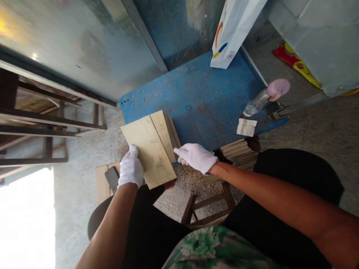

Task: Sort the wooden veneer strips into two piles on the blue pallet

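My left hand, in a white glove, grips the left edge of a thin, pale plywood board, thumb on top and fingers hidden beneath. The board lies tilted partly over a stack of similar boards at the near left of a blue table and overhangs the table's near edge. Just right of the boards is my right hand, also gloved in white. Its fingers are curled and pressed together, with the tips close to the stack's right edge; whatever they may hold is too small to make out.
A clear bottle with a pink lid and a folded white cloth or paper are at the table's right. A white bag stands behind. More stacked boards sit below the near edge, by a wooden stool. A dark phone-like object lies on cardboard.
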`<state>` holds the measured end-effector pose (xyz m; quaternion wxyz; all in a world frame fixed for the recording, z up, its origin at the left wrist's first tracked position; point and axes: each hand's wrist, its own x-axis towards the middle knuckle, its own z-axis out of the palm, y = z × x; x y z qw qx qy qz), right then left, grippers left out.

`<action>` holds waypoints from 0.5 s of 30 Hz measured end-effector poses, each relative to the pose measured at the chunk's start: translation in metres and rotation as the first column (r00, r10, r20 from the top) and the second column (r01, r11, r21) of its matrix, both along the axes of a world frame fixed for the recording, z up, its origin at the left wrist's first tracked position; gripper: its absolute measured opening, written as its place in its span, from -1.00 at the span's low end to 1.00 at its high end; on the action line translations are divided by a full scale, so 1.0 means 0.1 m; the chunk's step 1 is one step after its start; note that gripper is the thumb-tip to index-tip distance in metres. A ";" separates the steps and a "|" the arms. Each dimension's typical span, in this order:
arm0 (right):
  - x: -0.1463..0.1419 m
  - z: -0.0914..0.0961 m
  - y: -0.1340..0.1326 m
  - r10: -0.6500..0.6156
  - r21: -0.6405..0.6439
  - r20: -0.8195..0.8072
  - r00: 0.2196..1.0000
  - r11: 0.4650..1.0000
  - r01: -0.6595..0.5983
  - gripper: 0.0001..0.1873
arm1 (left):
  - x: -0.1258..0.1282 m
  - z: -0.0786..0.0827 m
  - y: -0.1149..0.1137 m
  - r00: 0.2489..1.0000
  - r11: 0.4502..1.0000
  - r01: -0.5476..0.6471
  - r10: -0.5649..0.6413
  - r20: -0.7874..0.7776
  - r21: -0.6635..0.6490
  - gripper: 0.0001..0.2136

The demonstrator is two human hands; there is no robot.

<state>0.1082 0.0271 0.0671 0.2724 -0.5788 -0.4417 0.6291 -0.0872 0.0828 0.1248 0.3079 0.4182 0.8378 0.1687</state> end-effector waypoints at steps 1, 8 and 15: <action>0.01 -0.01 0.01 0.000 0.009 0.009 1.000 1.000 -0.001 -0.58 | 0.01 -0.04 0.08 1.000 1.000 0.011 -0.011 -0.009 0.002 -0.64; 0.08 0.14 0.06 0.062 0.030 0.102 0.993 0.997 -0.065 -0.59 | 0.12 -0.30 0.40 0.997 0.997 0.079 -0.079 -0.004 0.023 -0.67; 0.08 0.18 0.06 0.114 0.075 0.176 0.978 0.989 -0.128 -0.53 | 0.25 -0.36 0.56 0.997 0.998 0.060 -0.061 -0.037 -0.026 -0.70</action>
